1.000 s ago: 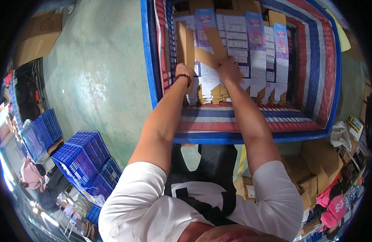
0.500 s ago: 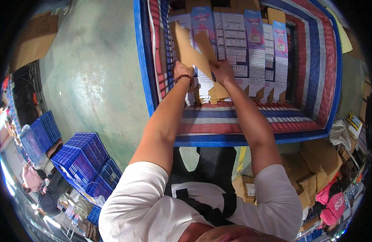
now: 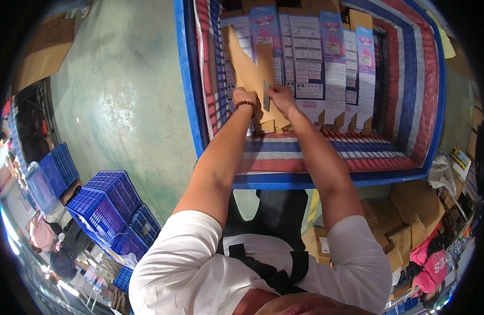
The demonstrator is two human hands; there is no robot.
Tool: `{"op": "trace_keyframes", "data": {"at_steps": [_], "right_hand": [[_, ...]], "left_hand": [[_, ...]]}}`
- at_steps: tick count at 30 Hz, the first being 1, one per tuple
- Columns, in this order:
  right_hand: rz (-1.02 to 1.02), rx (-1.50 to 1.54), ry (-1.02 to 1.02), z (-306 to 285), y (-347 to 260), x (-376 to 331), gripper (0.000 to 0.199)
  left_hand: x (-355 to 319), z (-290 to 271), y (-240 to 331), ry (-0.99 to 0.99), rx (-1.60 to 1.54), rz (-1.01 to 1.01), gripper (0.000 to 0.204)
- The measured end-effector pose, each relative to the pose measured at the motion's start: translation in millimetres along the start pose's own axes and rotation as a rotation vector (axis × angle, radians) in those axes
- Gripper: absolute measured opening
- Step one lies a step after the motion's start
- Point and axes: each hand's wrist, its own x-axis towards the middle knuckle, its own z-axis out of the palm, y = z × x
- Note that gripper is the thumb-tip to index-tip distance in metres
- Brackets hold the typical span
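Both forearms stretch straight forward over the red, white and blue striped tabletop [image 3: 326, 152], the left hand [image 3: 244, 98], with a dark bead bracelet [image 3: 245, 104] at its wrist, and the right hand [image 3: 280, 97] pinching the lower end of one flat brown cardboard box blank [image 3: 247, 65], which leans tilted to the left. It lies on the left end of a row of some six flattened white-and-purple printed cartons [image 3: 326, 63]. Three blue plastic crates [image 3: 111, 210] stand stacked on the floor at lower left.

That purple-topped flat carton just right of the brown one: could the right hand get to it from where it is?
Probably yes: the right hand rests on the brown carton, and the purple-topped carton lies uncovered just beside it.
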Motion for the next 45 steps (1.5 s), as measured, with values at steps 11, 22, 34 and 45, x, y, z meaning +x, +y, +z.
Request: {"op": "trace_keyframes", "data": {"at_steps": [11,22,34,45], "right_hand": [[0.025,0.091,0.135,26,-13,-1,0.023],[0.099,0.334,-0.028,52,-11,19,0.025],[0.076,0.696,-0.203,-22,-120,-164,0.020],[-0.113,0.440,-0.297,116,-299,-325,0.015]], "left_hand": [[10,-7,4,0.171,0.049,0.211,0.037],[4,-28,14,0.101,-0.174,-0.118,0.039],[-162,-130,-4,-0.229,-0.145,0.464,0.025],[-319,-338,-74,-0.284,-0.648,0.181,0.035]]}}
